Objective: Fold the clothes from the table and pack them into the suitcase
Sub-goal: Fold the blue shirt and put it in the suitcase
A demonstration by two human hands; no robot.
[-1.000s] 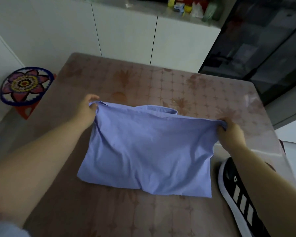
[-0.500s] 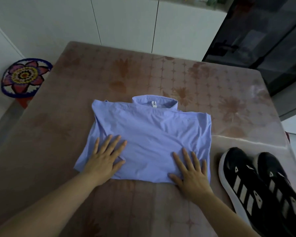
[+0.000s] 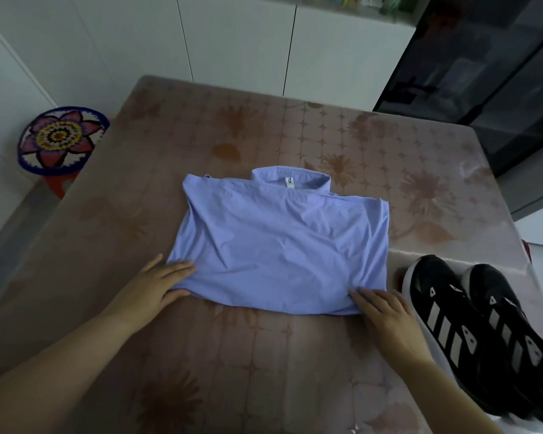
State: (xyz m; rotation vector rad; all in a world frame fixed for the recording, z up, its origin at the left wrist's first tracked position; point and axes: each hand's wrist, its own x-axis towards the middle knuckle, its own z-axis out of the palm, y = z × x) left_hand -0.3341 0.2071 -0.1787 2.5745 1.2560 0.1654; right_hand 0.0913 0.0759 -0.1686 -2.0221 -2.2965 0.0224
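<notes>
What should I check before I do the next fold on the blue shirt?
1. Shirt lying flat on the table: ok, only small wrinkles.
2. Collar at the far edge: ok.
3. Left hand has the near-left corner between fingers and thumb: ok.
4. Right hand grip on the near-right corner: cannot tell, fingertips only meet the hem.
5. Sneakers off the shirt: ok, beside it, apart.
6. Suitcase ready: cannot tell, not in view.
</notes>
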